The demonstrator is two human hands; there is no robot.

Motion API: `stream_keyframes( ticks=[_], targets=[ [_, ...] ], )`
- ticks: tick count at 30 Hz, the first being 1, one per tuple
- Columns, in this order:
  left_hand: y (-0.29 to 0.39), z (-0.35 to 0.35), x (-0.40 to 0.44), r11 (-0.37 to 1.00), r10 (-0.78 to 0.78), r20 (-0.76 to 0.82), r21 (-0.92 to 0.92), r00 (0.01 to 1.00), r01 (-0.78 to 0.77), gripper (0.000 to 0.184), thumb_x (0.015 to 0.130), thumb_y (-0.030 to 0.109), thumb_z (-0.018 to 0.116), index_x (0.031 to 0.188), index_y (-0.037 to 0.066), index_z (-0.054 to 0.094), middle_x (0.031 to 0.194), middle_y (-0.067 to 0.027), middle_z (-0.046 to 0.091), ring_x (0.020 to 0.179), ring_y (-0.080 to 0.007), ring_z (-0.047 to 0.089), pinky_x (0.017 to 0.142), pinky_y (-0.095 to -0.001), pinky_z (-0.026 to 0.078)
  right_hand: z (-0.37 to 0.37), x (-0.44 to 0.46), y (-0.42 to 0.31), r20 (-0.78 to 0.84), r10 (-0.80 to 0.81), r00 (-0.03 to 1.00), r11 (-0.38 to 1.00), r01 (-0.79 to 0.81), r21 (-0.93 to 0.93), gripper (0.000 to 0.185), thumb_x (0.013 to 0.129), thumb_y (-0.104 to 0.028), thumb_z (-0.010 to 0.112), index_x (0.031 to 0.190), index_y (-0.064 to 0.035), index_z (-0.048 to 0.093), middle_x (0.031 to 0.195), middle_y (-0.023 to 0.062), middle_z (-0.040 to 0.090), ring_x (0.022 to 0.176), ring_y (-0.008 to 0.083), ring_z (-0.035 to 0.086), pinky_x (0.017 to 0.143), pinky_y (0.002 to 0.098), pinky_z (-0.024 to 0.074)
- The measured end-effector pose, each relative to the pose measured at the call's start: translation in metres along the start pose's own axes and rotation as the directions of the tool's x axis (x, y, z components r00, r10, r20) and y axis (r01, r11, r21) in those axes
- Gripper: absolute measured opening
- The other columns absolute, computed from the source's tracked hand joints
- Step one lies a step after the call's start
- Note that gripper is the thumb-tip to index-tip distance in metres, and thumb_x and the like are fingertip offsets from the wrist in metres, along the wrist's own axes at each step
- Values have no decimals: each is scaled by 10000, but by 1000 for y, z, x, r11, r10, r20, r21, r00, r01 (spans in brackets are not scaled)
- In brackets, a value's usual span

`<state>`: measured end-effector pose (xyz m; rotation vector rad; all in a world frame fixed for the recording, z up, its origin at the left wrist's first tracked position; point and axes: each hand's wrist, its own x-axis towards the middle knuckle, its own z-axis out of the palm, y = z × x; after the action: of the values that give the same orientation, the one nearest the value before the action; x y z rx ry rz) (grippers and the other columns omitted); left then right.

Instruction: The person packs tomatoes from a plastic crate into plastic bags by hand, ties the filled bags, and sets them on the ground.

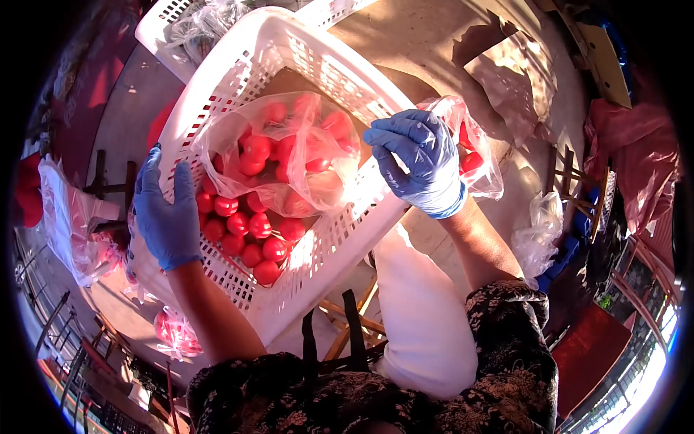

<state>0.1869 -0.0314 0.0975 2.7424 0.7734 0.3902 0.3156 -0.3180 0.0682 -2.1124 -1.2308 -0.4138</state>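
A white slatted plastic basket (394, 87) stands tilted in front of me, with shiny red balls (253, 226) in it. Some balls lie loose in the near left part. Others sit inside a clear plastic bag (318, 192) on top of them. My left hand (168, 217), in a blue glove, is at the basket's left rim with thumb and fingers apart. Near the right rim is my right hand (423, 163), also gloved in blue. Its fingers are bent in toward the thumb; whatever may be between them is too small to make out.
Another clear bag with red contents (470, 148) lies right of the basket. Behind is a second white basket (155, 32) holding clear plastic bags. A crumpled clear bag (538, 231) and a wooden stool (578, 181) are on the right. A bag of red items (176, 334) lies near left.
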Motion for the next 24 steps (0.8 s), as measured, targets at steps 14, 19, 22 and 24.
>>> stream_keyframes(
  ticks=[14,19,22,24],
  targets=[
    [28,197,-59,957,291,423,-120,858,-265,754,667,176,670,1319,109,297,1245,-132,413,1096,-331,416,933,-368,365,4,8,-5,115,57,992,998,-61,34,231,619,5,653,832,-68,602,838,51,588,735,224,544,665,333,450],
    [-2,254,-56,831,338,351,-546,873,-102,605,670,310,661,1185,79,444,1145,-143,479,1059,-293,456,900,-356,393,-1,19,-4,92,43,995,999,-45,12,242,613,19,658,832,-68,602,841,46,589,741,223,536,670,334,449],
    [-9,219,-47,756,173,503,-619,847,213,688,695,247,659,1274,53,342,1261,-161,383,1160,-293,406,967,-353,366,-3,24,-7,81,99,992,994,-102,26,212,647,19,645,832,-75,603,836,55,596,763,233,543,693,335,454],
    [13,139,-24,137,-38,748,-653,663,745,643,738,270,623,1262,23,345,1226,-172,426,1130,-295,446,962,-352,375,2,30,-11,88,214,973,954,-227,195,175,691,11,624,848,-65,608,861,66,605,789,247,552,710,337,455]
  ],
)
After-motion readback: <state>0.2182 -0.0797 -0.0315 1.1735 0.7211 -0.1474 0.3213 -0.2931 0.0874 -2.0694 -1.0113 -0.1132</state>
